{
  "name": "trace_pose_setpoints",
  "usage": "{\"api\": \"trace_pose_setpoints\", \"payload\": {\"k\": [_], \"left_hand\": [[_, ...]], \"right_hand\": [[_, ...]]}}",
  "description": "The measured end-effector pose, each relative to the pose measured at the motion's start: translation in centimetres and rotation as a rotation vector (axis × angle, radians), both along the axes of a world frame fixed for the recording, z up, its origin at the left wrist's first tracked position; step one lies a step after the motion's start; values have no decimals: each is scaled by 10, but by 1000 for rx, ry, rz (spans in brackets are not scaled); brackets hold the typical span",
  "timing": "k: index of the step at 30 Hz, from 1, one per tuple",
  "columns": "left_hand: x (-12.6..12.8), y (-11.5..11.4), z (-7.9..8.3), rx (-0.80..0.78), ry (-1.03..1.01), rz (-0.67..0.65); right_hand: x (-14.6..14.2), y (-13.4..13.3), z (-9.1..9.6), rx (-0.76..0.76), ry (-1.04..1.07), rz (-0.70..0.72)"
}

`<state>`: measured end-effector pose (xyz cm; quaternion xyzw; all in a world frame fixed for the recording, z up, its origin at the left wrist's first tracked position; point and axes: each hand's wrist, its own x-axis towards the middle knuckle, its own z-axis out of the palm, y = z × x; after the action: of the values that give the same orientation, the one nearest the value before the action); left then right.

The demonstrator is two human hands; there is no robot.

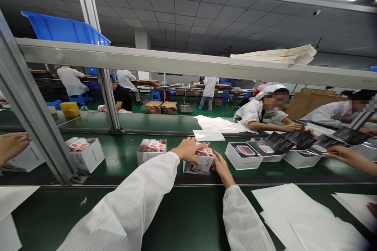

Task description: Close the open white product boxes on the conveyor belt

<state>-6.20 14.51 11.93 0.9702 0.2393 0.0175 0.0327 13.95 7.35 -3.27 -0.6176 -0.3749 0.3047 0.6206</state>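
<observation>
Hands together on one carton: the left hand (188, 150) lies palm down across the top of a white product carton (198, 166), fingers slightly spread, and the right hand (223, 169) has its fingertips against the carton's right end (whether it is gripped, cannot tell), on a green conveyor belt (123, 170). Three more closed cartons (151, 151) stand to the left. To the right, three open white boxes (243, 157) sit in a row below four black leaflets (279, 142). Two co-workers (265, 111) in white coats sit across the belt, and a co-worker's hand (350, 160) reaches in from the right edge, another (11, 147) from the left. White paper sheets (309, 215) lie on the near bench
</observation>
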Motion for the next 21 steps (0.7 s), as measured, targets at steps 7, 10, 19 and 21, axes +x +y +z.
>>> {"api": "trace_pose_setpoints", "payload": {"k": [7, 10, 19, 21], "left_hand": [[-24, 21, -10, -80, 6, 4], [-32, 25, -13, -88, -6, 15], [-58, 32, -3, -117, 18, 23], [-64, 34, 0, -123, 36, 36]], "right_hand": [[-16, -13, 13, -61, 14, 132], [-24, -13, 19, -67, 14, 171], [-35, -11, 11, 27, -39, 128], [-23, -14, 10, 67, -112, -79]]}}
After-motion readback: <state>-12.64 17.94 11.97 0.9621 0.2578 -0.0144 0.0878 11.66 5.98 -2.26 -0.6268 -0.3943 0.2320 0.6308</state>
